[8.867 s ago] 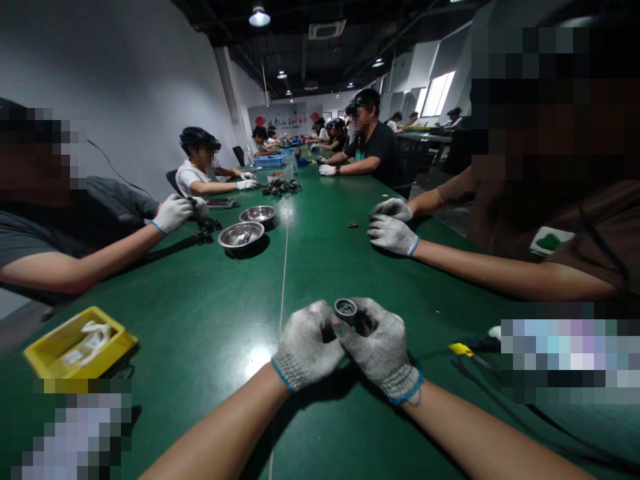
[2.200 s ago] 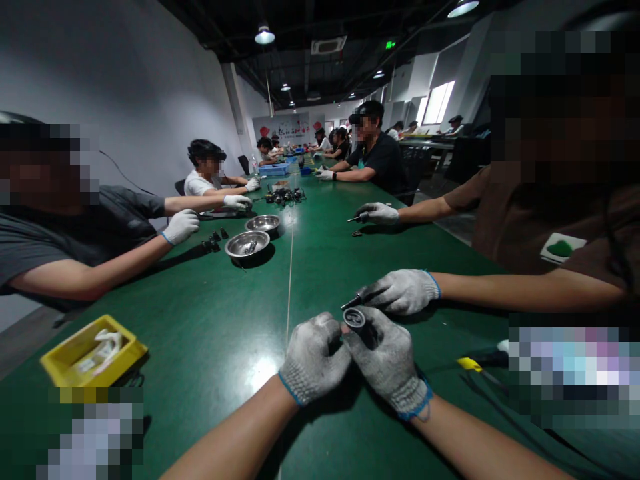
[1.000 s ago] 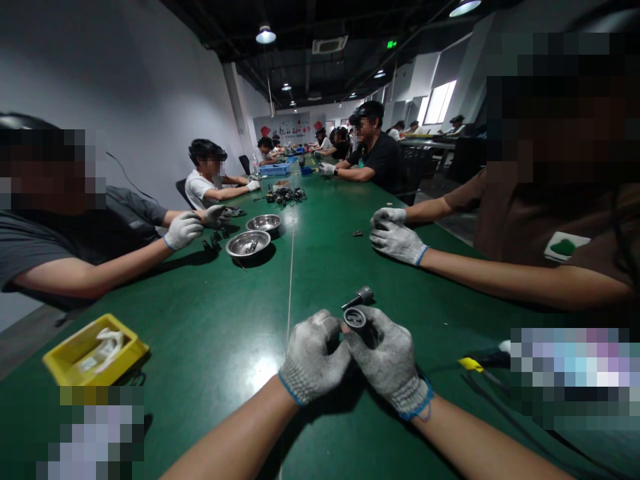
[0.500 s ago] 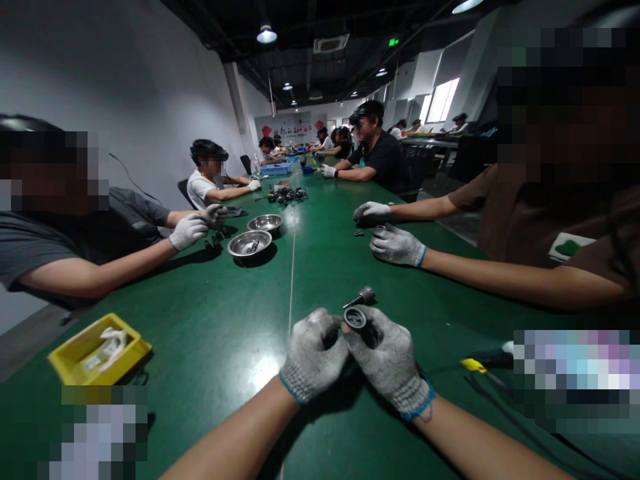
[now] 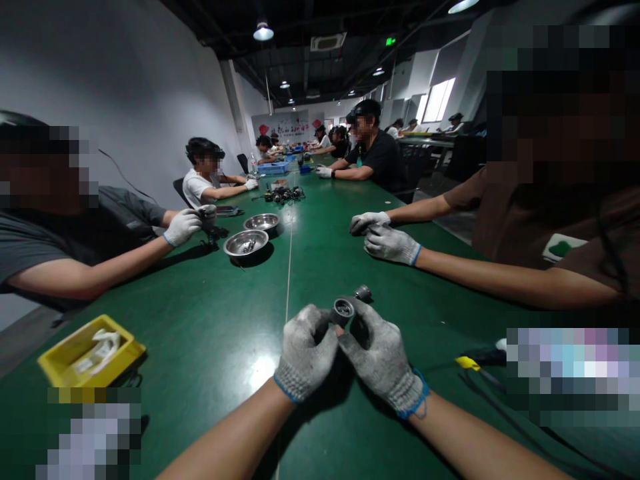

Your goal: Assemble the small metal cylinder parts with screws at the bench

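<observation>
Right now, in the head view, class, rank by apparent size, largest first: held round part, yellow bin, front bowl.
1. Yellow bin
2. Front bowl
3. Round part, partly covered

The bowl sits farther away, so apparent size may mislead about true size.

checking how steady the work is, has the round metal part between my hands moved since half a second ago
Yes: the round metal part has shifted slightly left, closer to the table's pale seam than half a second ago.

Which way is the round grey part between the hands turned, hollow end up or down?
Up: the round grey part shows its ring-shaped rim and recessed inside.
</observation>
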`<state>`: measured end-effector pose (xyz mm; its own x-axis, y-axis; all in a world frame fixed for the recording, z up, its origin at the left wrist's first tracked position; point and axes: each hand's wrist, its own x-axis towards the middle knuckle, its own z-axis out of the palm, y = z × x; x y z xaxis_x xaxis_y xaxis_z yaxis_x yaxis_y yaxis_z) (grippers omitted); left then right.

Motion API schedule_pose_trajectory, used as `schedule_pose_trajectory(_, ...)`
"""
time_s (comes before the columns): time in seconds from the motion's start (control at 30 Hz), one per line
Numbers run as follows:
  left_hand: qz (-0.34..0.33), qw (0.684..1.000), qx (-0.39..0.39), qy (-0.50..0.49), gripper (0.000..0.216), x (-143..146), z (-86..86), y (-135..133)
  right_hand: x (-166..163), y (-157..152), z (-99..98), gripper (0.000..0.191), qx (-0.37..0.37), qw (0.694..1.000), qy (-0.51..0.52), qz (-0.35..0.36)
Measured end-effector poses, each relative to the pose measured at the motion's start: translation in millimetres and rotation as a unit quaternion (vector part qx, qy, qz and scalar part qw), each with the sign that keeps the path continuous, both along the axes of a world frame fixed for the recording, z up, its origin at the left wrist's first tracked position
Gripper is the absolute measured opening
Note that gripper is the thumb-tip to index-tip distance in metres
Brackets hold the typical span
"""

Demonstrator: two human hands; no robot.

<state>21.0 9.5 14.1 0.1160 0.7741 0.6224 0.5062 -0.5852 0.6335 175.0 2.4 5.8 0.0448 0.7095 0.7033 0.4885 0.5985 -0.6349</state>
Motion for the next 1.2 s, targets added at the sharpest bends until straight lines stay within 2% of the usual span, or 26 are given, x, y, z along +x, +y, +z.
schedule_pose_trajectory(0.13,0.023,0.996,-0.075,-0.046,0.017,0,6.2,3,0,-1,1.7,0.047,-0.021,1.000,0.004,-0.006)
schedule_pose_trajectory(0.3,0.123,0.962,-0.147,-0.194,0.028,-13,12.0,24,-1,3,1.4,0.036,-0.010,0.999,0.025,-0.031)
schedule_pose_trajectory(0.4,0.188,0.939,-0.145,-0.248,0.027,-30,14.9,41,-1,5,-1.0,0.031,-0.006,0.999,0.032,-0.039)
schedule_pose_trajectory(0.57,0.253,0.891,-0.179,-0.331,0.030,-52,21.6,59,1,7,-5.6,0.027,-0.008,0.999,0.036,-0.034)
schedule_pose_trajectory(0.67,0.280,0.867,-0.166,-0.378,0.030,-64,27.5,68,1,9,-8.0,0.033,-0.022,0.997,0.059,-0.037)
schedule_pose_trajectory(0.73,0.289,0.862,-0.160,-0.384,0.031,-77,32.6,74,1,11,-9.6,0.040,-0.038,0.994,0.093,-0.050)
schedule_pose_trajectory(0.83,0.338,0.867,-0.171,-0.324,0.029,-105,40.0,82,2,16,-12.1,0.051,-0.070,0.980,0.157,-0.101)
schedule_pose_trajectory(0.93,0.377,0.903,-0.164,-0.123,0.028,-135,43.5,82,7,24,-14.6,0.053,-0.109,0.961,0.178,-0.184)
schedule_pose_trajectory(0.97,0.394,0.902,-0.169,-0.052,0.030,-142,43.4,80,10,27,-15.4,0.052,-0.120,0.956,0.169,-0.207)
schedule_pose_trajectory(1.1,0.464,0.842,-0.220,0.163,0.043,-156,39.9,70,16,38,-18.4,0.053,-0.174,0.948,0.088,-0.251)
schedule_pose_trajectory(1.2,0.478,0.802,-0.249,0.255,0.044,-157,36.5,66,16,41,-20.0,0.056,-0.211,0.948,-0.024,-0.239)
